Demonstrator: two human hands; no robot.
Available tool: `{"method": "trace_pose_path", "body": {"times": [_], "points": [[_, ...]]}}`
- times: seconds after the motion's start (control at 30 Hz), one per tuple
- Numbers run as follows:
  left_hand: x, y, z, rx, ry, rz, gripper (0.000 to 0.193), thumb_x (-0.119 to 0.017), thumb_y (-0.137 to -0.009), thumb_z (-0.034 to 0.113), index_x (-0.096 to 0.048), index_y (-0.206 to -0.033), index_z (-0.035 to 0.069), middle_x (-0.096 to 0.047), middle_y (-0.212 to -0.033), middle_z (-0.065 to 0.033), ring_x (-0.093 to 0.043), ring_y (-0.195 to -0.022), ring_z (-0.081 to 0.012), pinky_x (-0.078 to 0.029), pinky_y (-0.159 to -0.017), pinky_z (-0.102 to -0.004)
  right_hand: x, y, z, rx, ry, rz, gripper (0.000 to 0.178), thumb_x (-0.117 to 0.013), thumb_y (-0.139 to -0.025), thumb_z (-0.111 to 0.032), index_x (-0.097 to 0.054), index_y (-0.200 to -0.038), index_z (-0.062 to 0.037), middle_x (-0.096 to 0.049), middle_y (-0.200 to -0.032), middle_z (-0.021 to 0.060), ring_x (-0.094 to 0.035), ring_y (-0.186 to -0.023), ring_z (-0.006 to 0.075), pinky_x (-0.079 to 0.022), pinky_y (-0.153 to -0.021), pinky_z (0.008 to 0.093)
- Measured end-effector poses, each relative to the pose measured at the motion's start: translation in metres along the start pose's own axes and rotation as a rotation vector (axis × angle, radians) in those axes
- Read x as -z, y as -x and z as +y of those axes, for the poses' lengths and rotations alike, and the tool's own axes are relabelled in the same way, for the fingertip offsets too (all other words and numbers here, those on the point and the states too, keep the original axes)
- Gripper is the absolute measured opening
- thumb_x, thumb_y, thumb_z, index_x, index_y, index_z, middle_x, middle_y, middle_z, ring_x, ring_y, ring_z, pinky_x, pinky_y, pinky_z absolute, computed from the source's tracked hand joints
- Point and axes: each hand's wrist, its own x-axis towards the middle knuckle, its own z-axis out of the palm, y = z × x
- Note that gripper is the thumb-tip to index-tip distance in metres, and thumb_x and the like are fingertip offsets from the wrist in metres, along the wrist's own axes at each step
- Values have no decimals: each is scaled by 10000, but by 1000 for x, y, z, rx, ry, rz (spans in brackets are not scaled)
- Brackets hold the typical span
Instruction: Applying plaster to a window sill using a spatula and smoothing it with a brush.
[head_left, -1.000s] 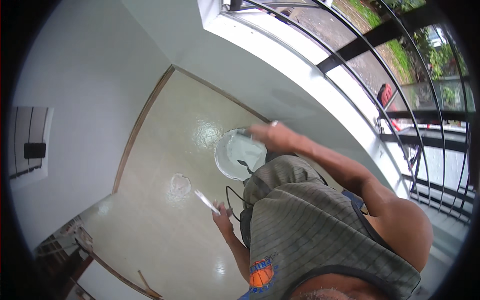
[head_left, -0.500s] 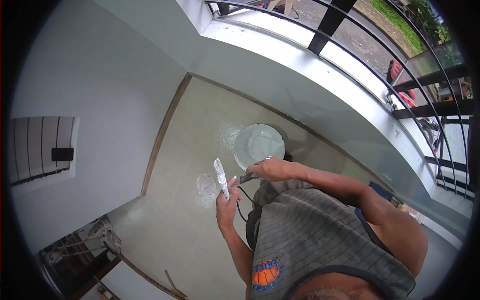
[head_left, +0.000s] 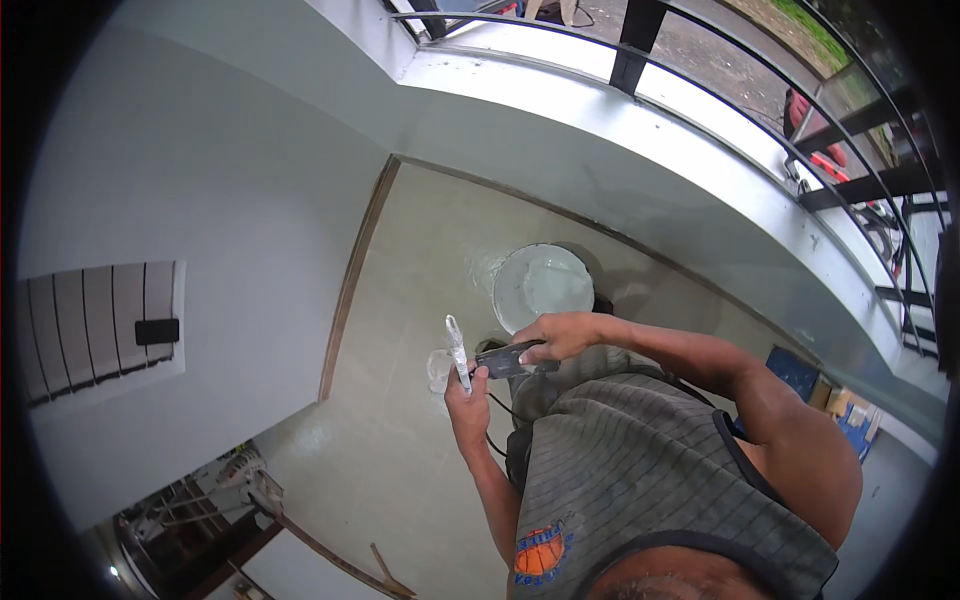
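My left hand (head_left: 468,415) is closed around a paintbrush (head_left: 457,345) whose bristles and upper part are coated white. Its fingertips also touch the near end of a dark, flat, rectangular device (head_left: 507,361). My right hand (head_left: 560,335) grips the other end of that device, thumb on top. What kind of device it is I cannot make out. A thin black cable (head_left: 500,405) hangs close by, beside my body. Just beyond my hands a round white bucket (head_left: 497,300) holds whitish liquid paint (head_left: 552,285). A pale round patch or lid (head_left: 438,371) lies on the floor behind the brush.
Grey walls (head_left: 250,180) with brown skirting (head_left: 352,270) enclose the beige floor (head_left: 400,470). A white sill (head_left: 560,85) with black window bars (head_left: 640,45) runs along the upper right. Cluttered furniture (head_left: 190,520) stands at lower left, and a blue box (head_left: 793,375) at right.
My right hand has brought the dark device further into view, so its broad face shows. The brush has tilted slightly. The whole view has shifted a little.
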Motion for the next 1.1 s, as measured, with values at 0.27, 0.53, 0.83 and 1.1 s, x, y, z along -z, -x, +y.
{"method": "trace_pose_path", "body": {"times": [0.27,0.53,0.83,1.1], "points": [[74,-64,-20,35,-5,-183,260,-586,-790,162,-518,-941,-38,-515,-726,-34,-455,-564,-90,-396,-528,-228,-25,-68,-18,-178,-157,-30,342,-499,-825,-253,-525,-1067,-12,-587,-868,124,-529,-834,200,-399,-766,307],[179,-109,-32,-71,-197,-261,239,-582,-790,154,-516,-938,-22,-521,-728,-44,-464,-577,-99,-401,-528,-234,-80,-158,-38,-177,-215,-20,323,-489,-813,-220,-510,-1039,9,-567,-841,104,-500,-794,164,-396,-741,302],[215,-141,-18,-109,-362,-269,217,-524,-826,182,-496,-835,-33,-467,-730,-128,-479,-650,-257,-388,-601,-342,-78,-215,-49,-175,-122,-32,303,-496,-799,-216,-513,-989,20,-570,-787,123,-518,-746,185,-410,-695,323],[192,-196,33,-472,-602,-410,167,-513,-823,105,-506,-924,-28,-477,-812,-135,-510,-750,-319,-400,-649,-373,-43,-218,-63,-222,-49,204,305,-500,-782,-225,-547,-983,0,-580,-815,150,-541,-765,253,-419,-700,355]]}}
